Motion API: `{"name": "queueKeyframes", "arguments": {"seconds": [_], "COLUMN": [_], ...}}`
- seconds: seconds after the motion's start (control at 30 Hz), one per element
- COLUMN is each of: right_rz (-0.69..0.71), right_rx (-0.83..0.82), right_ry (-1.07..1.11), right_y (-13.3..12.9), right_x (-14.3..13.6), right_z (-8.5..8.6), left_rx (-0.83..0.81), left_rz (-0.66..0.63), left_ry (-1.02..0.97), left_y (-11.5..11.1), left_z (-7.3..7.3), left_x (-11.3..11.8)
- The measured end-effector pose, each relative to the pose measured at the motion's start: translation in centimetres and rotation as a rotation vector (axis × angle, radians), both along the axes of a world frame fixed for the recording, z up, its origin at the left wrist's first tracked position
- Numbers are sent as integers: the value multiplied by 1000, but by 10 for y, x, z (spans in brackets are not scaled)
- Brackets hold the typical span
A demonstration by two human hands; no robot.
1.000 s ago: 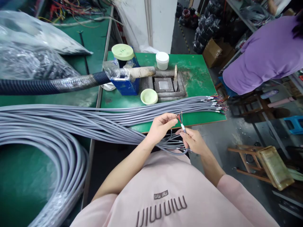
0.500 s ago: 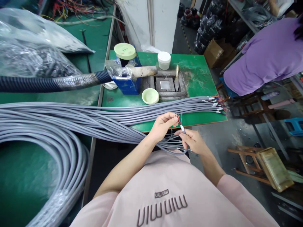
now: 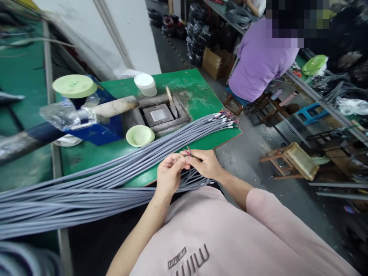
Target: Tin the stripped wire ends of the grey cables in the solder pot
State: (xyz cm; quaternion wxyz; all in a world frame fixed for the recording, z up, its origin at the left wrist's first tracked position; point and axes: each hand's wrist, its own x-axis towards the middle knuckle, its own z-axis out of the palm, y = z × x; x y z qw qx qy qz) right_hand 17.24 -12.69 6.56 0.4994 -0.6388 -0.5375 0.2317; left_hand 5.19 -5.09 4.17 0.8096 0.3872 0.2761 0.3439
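My left hand (image 3: 169, 174) is closed in a pinch at the stripped end of a grey cable, its fingertips on the thin wires. Right beside it, my right hand (image 3: 206, 164) is closed round the same end, thumb and fingers meeting those of the left. Red and dark wires (image 3: 188, 152) stick up between the fingers; the grey jacket below them is mostly hidden. A bundle of grey cables (image 3: 161, 147) lies across the green bench just beyond my hands, with coloured wires fanning out at its far end. More grey cables (image 3: 143, 195) run under my left wrist.
On the green bench (image 3: 198, 86) stand a solder-pot-like block (image 3: 158, 115) with a spatula (image 3: 171, 102), a pale green bowl (image 3: 140, 136), a white lidded tub (image 3: 145, 85) and a blue box (image 3: 107, 128) with a hose nozzle (image 3: 115, 107). A person in purple (image 3: 258, 61) sits beyond.
The view has swung to the right, so the bench sits further left. My right hand has moved from the cable's grey jacket up to the wires, and my hands now meet.
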Motion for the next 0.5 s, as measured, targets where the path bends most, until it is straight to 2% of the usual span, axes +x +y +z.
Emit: {"name": "queueKeyframes", "arguments": {"seconds": [0.17, 0.3, 0.5], "right_rz": [-15, 16, 96], "right_rx": [139, 161, 163], "right_ry": [-194, -202, -159], "right_y": [5, 13, 43], "right_x": [2, 4, 6], "right_z": [8, 16, 21], "left_rx": [61, 80, 56], "left_rz": [126, 233, 202], "left_ry": [-14, 16, 26], "left_y": [-1, -4, 5], "left_z": [2, 1, -3], "left_x": [-3, -3, -8]}}
